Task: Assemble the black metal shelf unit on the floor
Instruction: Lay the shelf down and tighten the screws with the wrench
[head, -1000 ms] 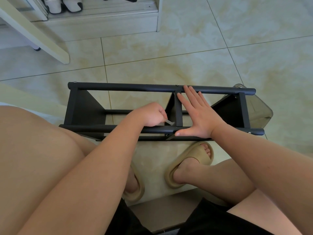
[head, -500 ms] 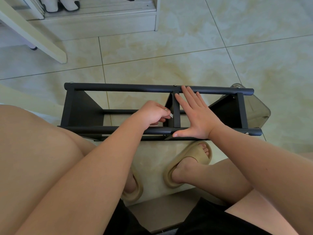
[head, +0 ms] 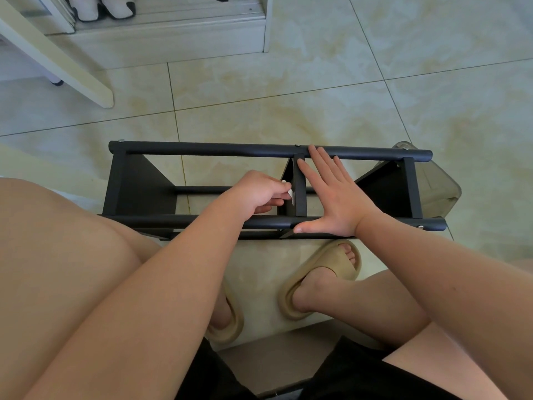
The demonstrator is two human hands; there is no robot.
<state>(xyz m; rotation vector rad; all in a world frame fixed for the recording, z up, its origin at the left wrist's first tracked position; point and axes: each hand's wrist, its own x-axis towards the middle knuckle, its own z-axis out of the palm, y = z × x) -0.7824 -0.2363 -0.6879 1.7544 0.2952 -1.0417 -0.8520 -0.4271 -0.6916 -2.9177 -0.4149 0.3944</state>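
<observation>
Left hand (head: 256,194), pinching a small pale tool (head: 290,194), has slid up beside the middle panel (head: 300,194). Right hand (head: 336,200) stays spread flat against it, so probably a bolt getting tightened.

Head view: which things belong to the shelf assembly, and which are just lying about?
In the job: black shelf frame, its middle divider, small pale tool pinched by the left hand, right hand pressed flat on the frame.
Lying about: clear plastic bin beyond the frame's right end, pale shoes at top left, white slanted board.

Black metal shelf unit (head: 259,153) on cream marbled floor tiles (head: 432,82); beige slippers (head: 326,277), black shorts (head: 346,370).
</observation>
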